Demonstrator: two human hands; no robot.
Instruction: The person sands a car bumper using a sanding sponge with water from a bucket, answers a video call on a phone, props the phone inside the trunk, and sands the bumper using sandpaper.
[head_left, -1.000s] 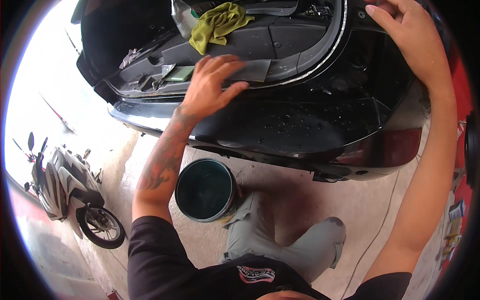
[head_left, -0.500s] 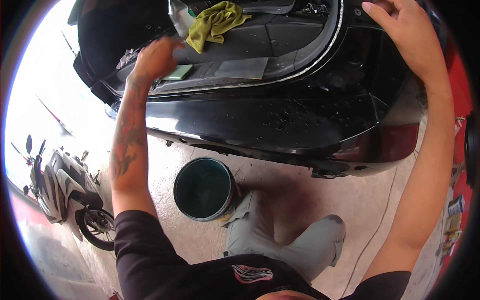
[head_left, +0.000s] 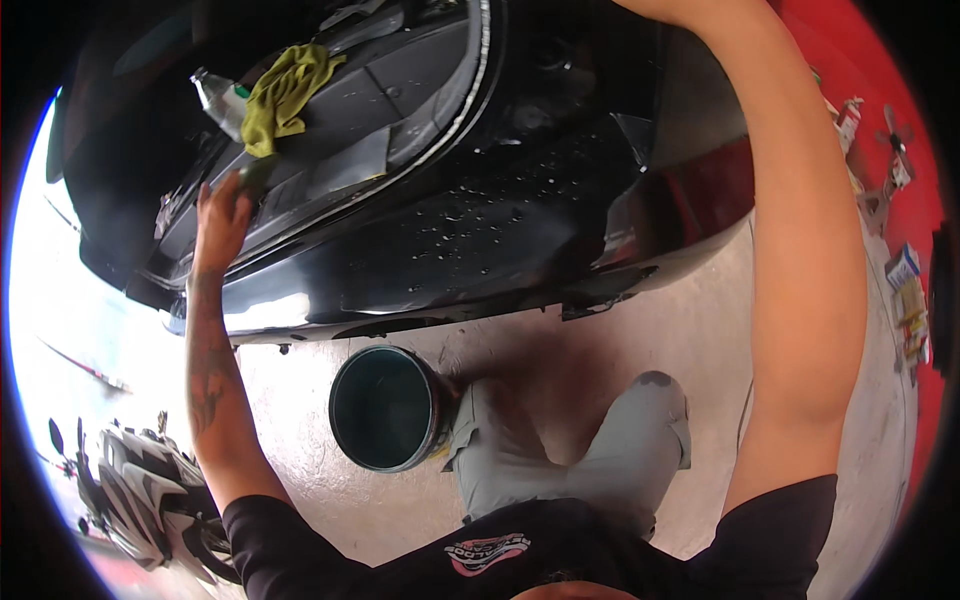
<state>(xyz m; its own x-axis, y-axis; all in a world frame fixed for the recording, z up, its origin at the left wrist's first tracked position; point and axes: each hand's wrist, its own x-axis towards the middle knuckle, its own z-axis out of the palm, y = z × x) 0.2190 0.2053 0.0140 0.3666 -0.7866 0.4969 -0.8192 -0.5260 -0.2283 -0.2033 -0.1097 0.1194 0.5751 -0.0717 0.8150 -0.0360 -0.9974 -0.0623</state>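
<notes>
My left hand (head_left: 222, 222) reaches over the edge of a recessed opening in a glossy black car body (head_left: 480, 245). Its fingers are closed on a dark green flat pad (head_left: 258, 176), somewhat blurred. Just beyond the pad, a yellow-green cloth (head_left: 285, 95) lies crumpled in the recess beside a clear plastic bottle (head_left: 218, 103). A grey translucent sheet (head_left: 352, 165) rests along the recess edge. Water drops dot the black panel below. Only the wrist end of my right hand (head_left: 668, 8) shows at the top edge, above the car; its fingers are cut off.
A round bucket (head_left: 437, 425) with a dark inside stands on the floor between the car and my knees. At the lower left is a parked motorcycle (head_left: 150, 490). Along the red wall at right are a fan (head_left: 893, 145) and several small containers (head_left: 905, 270).
My left hand has taken up the green pad from the recess edge. My right hand has gone mostly out of the top of the picture. The view has turned, shifting the car leftward.
</notes>
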